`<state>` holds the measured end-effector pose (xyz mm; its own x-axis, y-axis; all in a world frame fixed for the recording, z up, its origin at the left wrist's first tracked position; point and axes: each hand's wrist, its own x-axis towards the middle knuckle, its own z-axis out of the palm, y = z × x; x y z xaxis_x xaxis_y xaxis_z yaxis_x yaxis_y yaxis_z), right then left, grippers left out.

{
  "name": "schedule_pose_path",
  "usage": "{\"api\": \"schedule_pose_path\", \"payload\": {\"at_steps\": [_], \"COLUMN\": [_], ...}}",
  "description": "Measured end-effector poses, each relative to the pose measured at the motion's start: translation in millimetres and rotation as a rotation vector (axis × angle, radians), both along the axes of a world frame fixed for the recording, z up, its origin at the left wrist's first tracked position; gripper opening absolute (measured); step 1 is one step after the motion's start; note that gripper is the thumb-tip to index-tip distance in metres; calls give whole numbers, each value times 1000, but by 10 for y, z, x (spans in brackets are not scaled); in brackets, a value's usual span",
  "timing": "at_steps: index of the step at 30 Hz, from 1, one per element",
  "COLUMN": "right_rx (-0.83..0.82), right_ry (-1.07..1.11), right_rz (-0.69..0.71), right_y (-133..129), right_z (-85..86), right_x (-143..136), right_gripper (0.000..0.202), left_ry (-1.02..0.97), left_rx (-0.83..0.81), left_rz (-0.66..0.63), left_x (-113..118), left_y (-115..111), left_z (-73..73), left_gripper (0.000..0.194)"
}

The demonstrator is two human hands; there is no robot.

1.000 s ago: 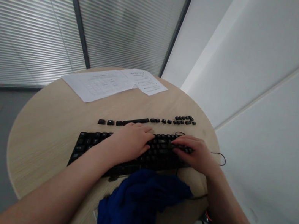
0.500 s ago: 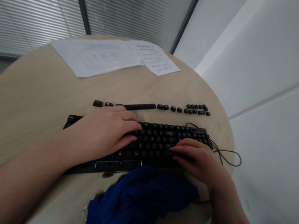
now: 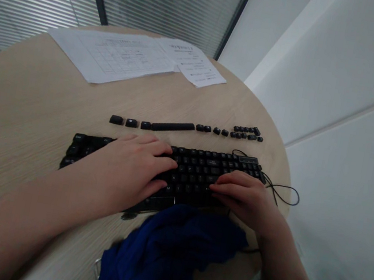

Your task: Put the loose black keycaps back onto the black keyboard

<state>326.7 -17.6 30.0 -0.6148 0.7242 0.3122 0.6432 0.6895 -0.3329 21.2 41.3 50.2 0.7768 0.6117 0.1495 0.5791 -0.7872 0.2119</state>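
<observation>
A black keyboard (image 3: 195, 173) lies on the round wooden table. My left hand (image 3: 135, 164) rests over its left and middle part, fingers spread on the keys and covering many of them. Over the right part is my right hand (image 3: 244, 193), its fingers close together and their tips touching the lower keys; whether they pinch anything is too small to tell. Behind the keyboard runs a row of loose black keycaps, with a long space bar (image 3: 173, 127) among them. A second short row of keycaps (image 3: 245, 129) sits at the right.
A crumpled blue cloth (image 3: 167, 252) lies at the near edge, against the keyboard's front. Printed papers (image 3: 122, 56) are at the table's far side. A thin black cable (image 3: 284, 195) loops at the right. White wall stands to the right, blinds behind.
The view has shifted slightly, so the table and keycap row appear a little higher and more to the left. My left hand sits slightly lower, uncovering a keycap left of the space bar.
</observation>
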Motion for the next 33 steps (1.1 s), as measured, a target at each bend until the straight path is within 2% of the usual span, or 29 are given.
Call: {"api": "schedule_pose_path", "payload": {"at_steps": [11, 17, 24, 28, 33], "right_rx": [21, 46, 32, 81, 216], "right_ry": [-9, -125, -161, -78, 53], "right_rz": [-31, -56, -55, -77, -201], "right_y": [-8, -24, -72, -64, -19], "right_z": [-4, 23, 48, 33, 47], "right_x": [-53, -89, -96, -71, 17], "right_gripper": [17, 23, 19, 18, 20], "left_ry": [2, 7, -36, -56, -108], "left_rx": [-18, -22, 10, -9, 30], "left_rz": [14, 19, 0, 4, -41], "left_x": [15, 14, 1, -24, 83], "left_y": [10, 7, 21, 31, -60], "left_z": [-13, -20, -77, -76, -30], "left_gripper": [25, 27, 26, 27, 31]}}
